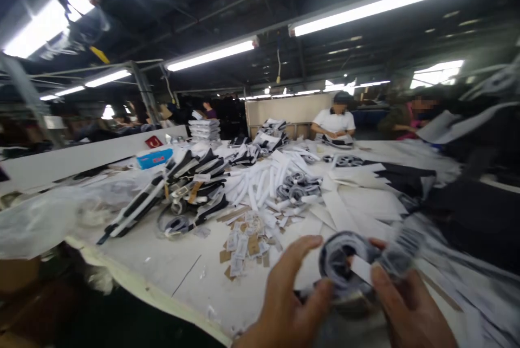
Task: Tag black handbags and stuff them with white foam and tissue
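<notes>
A coiled grey and white strip (347, 261) is held up near the camera at the lower right. My left hand (290, 294) is on the coil's left side, its thumb at the lower edge and a finger near the top. Across from it, my right hand (406, 294) pinches a small white piece (361, 269) against the coil. A clear, crumpled plastic piece (402, 250) is also in my right hand. The lower part of the coil is blurred.
Tags and brown card bits (244, 242) lie on the white table (190, 294). Behind them are white rolls (264, 180), more coils (298, 188) and black-and-white pieces (199, 174). White sheets (365, 201) and black fabric (467, 218) cover the right. A person (335, 120) sits across the table.
</notes>
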`<state>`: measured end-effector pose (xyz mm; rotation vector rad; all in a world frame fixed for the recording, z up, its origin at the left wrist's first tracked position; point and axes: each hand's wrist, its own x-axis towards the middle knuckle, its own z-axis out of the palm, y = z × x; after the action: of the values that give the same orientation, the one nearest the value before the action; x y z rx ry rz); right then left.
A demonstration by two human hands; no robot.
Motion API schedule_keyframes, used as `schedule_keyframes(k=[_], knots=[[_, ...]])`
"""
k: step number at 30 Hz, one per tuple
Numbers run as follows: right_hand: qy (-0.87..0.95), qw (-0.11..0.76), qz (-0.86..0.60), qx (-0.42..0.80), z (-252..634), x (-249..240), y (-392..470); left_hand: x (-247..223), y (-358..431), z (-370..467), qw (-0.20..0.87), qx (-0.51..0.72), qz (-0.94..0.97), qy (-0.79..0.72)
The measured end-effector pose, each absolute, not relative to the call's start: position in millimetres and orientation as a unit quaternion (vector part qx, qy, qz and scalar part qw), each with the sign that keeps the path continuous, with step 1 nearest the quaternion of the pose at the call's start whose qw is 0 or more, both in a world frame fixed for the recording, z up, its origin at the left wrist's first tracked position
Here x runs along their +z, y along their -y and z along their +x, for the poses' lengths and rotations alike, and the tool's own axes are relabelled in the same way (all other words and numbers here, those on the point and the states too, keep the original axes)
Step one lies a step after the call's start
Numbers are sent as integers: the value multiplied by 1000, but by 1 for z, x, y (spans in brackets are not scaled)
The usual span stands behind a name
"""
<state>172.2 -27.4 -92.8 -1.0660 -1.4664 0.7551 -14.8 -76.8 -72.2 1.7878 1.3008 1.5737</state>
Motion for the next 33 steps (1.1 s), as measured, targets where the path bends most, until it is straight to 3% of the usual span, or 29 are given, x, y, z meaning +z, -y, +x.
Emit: schedule_keyframes(k=[3, 6, 12, 17, 24, 27, 33], knots=[[584, 539, -453, 403, 182, -91, 32, -95, 74, -38, 299, 551, 561, -541], [548, 542, -503, 390, 192, -105, 37, -126, 69, -54, 386, 551, 492, -553], [540, 494, -593, 335, 187, -181, 47, -166, 66, -55, 347, 565, 458, -593], [585, 482, -571, 317, 168, -218, 31, -170, 84, -25, 439, 561, 451, -538], [586, 479, -558, 340, 180, -218, -10, -185, 88, 5, 459, 526, 544, -464], [584, 495, -580, 279, 189, -208, 6, -183, 79, -2, 491, 506, 567, -427], [755, 485, -408, 168, 194, -171, 46, -161, 68, -23, 482, 500, 586, -418]])
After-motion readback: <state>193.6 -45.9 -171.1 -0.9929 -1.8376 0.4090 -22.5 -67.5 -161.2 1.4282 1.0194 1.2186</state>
